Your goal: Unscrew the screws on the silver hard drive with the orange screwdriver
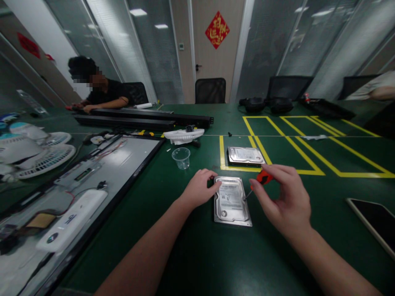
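A silver hard drive point(231, 201) lies flat on the green table in front of me, label side up. My left hand point(202, 187) grips its upper left corner, thumb on the top face and fingers at the edge. In my right hand point(284, 197) is a screwdriver point(264, 176) with an orange-red handle, held between thumb and fingers. Its thin shaft slants down to the left, and the tip meets the drive near the right edge. Whether a screw sits under the tip is too small to tell. Just beyond lies a second hard drive point(246, 155), inside a yellow taped box.
A clear plastic cup point(181, 158) stands left of the drives, near a white plastic part point(184, 135). A large panel with electronics point(135, 154) and fan parts point(46, 154) fill the left. At right lies a phone-like device point(375, 224). A person point(105, 92) sits across the table.
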Demonstrator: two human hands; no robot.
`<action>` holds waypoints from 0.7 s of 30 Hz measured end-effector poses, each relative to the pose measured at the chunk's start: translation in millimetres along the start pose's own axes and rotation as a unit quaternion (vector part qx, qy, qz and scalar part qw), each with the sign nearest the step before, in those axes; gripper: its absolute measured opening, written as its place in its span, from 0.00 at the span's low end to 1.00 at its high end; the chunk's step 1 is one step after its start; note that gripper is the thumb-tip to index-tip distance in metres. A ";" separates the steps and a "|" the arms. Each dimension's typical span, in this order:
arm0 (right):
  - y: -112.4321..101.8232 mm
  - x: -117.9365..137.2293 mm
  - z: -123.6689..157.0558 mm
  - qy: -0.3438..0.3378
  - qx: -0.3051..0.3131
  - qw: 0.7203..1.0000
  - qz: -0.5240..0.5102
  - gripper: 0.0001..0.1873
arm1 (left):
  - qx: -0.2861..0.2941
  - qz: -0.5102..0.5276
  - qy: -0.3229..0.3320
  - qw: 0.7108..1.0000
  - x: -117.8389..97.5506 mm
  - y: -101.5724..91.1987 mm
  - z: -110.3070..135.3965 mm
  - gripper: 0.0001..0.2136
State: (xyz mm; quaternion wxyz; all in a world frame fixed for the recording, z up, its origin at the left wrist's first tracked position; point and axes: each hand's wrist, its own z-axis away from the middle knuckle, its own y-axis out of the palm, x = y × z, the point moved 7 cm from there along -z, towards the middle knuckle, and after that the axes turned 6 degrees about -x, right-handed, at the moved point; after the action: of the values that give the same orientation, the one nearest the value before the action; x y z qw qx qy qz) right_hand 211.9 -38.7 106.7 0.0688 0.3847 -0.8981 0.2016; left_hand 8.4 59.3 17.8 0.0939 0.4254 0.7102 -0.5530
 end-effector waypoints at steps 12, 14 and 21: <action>2.5 -6.8 8.7 0.070 0.039 0.995 -0.059 0.33 | 0.001 -0.002 0.000 1.000 0.6 0.6 0.0 0.11; 1.3 -5.4 6.5 0.054 0.029 0.997 -0.048 0.33 | -0.002 -0.001 0.001 1.000 0.7 0.5 -0.1 0.11; -2.8 3.1 -1.2 -0.008 -0.011 1.000 0.022 0.31 | 0.003 -0.006 -0.003 1.000 0.1 0.9 -0.8 0.11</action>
State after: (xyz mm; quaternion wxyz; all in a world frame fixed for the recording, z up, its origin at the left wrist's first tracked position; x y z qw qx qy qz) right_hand 211.7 -42.0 109.5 0.0613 0.3658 -0.9090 0.1898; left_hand 9.3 60.1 17.4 0.0912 0.4202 0.7105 -0.5570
